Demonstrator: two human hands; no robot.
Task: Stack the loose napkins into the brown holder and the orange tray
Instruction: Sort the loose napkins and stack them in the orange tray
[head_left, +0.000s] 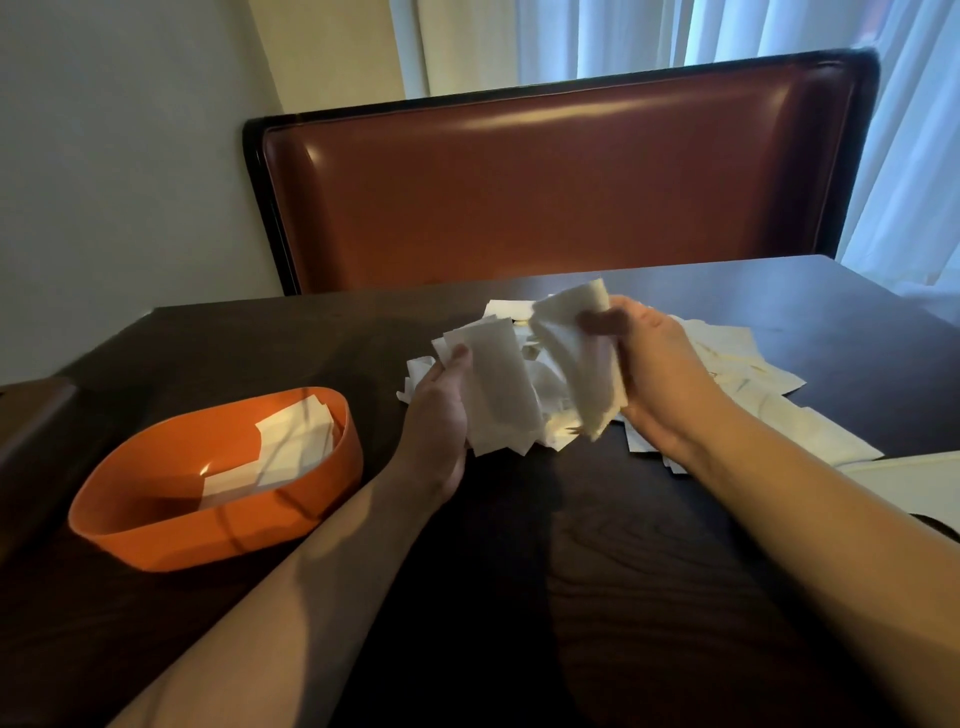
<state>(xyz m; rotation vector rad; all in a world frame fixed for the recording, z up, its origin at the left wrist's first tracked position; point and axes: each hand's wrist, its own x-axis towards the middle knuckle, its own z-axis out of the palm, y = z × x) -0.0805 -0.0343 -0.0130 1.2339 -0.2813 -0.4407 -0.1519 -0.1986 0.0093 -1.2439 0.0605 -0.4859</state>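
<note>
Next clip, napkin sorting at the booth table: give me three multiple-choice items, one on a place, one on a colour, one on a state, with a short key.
1. Where does the oval orange plastic tray sit relative to the hands?
A. To their left
B. To their right
C. Behind them

2. What colour is the padded booth backrest?
A. Green
B. Reddish brown
C. Grey

3. What is the left hand doing?
A. Resting flat
B. Gripping folded white paper napkins
C. Lifting the tray

Key: 1 A, tray lies left on the dark wooden table; 2 B, upholstery shows it; 3 B, thumb pins the stack.
</note>
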